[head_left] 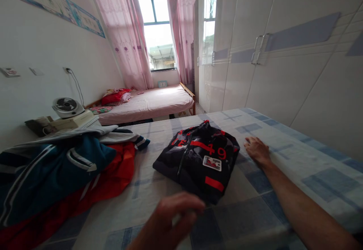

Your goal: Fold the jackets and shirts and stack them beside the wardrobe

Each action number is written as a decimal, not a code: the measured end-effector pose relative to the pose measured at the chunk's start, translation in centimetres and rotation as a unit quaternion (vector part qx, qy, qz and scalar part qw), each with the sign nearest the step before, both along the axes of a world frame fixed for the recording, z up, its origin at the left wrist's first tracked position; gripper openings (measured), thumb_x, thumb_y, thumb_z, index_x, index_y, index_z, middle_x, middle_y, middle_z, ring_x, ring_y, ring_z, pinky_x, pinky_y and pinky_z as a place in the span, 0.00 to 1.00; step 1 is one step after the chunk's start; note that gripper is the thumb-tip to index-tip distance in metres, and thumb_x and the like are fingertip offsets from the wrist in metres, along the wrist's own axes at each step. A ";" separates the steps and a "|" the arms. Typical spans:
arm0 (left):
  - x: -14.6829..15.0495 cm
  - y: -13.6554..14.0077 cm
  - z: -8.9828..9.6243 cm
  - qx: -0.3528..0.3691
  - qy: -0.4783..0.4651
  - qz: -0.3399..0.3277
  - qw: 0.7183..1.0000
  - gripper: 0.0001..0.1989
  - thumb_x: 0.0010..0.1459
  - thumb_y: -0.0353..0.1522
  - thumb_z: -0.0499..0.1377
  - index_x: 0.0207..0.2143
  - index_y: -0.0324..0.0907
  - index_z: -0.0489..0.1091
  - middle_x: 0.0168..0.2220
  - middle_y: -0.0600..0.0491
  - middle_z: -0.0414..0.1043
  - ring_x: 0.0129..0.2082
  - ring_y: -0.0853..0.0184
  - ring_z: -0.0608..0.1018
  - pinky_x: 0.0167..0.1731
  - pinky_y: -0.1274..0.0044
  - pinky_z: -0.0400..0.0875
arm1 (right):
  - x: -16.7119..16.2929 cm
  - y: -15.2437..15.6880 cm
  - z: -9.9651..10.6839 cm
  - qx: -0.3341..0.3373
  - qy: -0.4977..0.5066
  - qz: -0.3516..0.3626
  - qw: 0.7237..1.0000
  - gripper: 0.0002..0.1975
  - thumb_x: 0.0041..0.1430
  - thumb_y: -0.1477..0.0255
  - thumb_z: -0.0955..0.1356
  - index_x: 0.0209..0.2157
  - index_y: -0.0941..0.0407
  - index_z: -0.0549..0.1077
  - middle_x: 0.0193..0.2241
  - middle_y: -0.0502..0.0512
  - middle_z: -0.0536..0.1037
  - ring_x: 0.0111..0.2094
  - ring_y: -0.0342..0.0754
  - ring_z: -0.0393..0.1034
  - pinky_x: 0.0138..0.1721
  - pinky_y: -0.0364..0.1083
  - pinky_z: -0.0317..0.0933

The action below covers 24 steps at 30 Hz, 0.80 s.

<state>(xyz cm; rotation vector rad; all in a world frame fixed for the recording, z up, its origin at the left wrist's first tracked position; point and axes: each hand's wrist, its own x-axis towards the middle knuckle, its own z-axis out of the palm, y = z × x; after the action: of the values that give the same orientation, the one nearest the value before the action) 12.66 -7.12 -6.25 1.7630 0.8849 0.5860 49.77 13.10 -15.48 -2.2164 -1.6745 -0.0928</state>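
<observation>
Since the checked sheet [249, 219] is soft cloth, anything dragged over it can take the fabric along; a rucked sheet under a folded garment would likely skew the fold. Next down, the clothes heap [82, 163] on the person's left, teal, grey and red, is loose and uneven; it sits apart from the work, but a wide leftward sweep could snag a trailing edge and spill it into the working space. The black jacket [195, 166] lies on the sheet between heap and right hand, folded into a compact bundle, front up, collar end away from the person. No sleeves visible; if they're tucked under, lifting by one edge would probably drop them out and undo the shape. The left hand [170, 219] is at the near edge, motion-blurred, fingers and thumb curled; can't tell if that grip is closed or touching fabric. Pinching only the top layer there would peel the fold. The right hand [257, 149] rests just beside the jacket, grip loose with nothing in it, so that side is unpinned and a pull from the left could rotate the bundle. Smallest risk: the zip [185, 155], stiffer than the cloth, may hold a crease.
</observation>
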 end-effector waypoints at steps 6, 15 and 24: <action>2.0 12.6 0.7 0.316 0.204 0.223 0.899 0.20 0.59 0.35 0.53 0.53 0.41 0.66 0.59 0.45 0.61 0.58 0.58 0.65 0.57 0.66 0.59 | 0.1 -0.1 0.1 0.008 0.010 0.009 1.000 0.21 0.59 0.71 0.56 0.50 0.60 0.69 0.52 0.61 0.70 0.55 0.54 0.62 0.53 0.55 0.55; 3.7 21.4 -0.9 0.315 0.284 0.132 0.896 0.34 0.47 0.41 0.64 0.56 0.41 0.63 0.53 0.46 0.70 0.53 0.57 0.70 0.52 0.70 0.65 | 0.6 0.3 -0.5 0.025 0.012 0.025 0.999 0.19 0.58 0.71 0.57 0.47 0.58 0.71 0.52 0.60 0.71 0.54 0.53 0.63 0.51 0.53 0.57; 2.2 18.7 5.9 0.399 0.253 0.154 0.868 0.08 0.55 0.35 0.57 0.31 0.42 0.74 0.29 0.55 0.75 0.31 0.65 0.75 0.34 0.77 0.68 | 0.9 0.6 -0.9 0.031 0.012 0.033 0.999 0.19 0.58 0.72 0.57 0.47 0.59 0.71 0.51 0.60 0.72 0.53 0.52 0.64 0.51 0.52 0.58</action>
<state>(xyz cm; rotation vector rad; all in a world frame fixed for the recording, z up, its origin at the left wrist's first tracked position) 14.91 11.61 -0.36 2.6242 1.4414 0.7815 50.72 13.71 -16.34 -2.1069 -1.7065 -0.0992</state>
